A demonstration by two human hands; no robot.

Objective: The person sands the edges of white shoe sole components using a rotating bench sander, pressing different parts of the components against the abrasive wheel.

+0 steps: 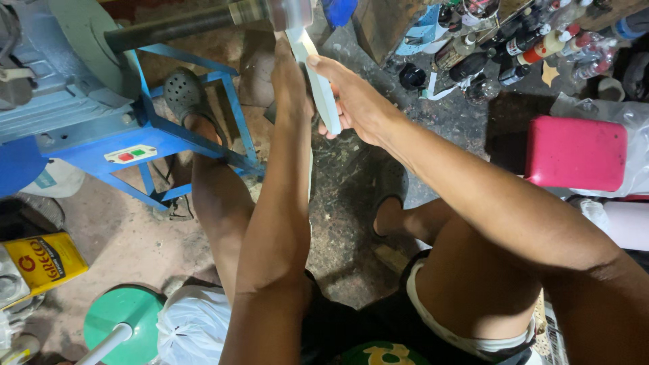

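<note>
Both my hands grip a long flat pale piece, white-green and board-like, held almost upright in front of me. My right hand wraps its right edge, thumb on top. My left hand holds its left side, higher up. The piece's top end meets the end of a dark horizontal shaft on a blue machine; the contact spot is blurred. My knees and feet in grey clogs are below.
The machine's blue metal frame, with a red-and-green switch plate, stands left. Several bottles crowd the top right. A red stool sits right. A yellow tin, green disc and white bag lie lower left.
</note>
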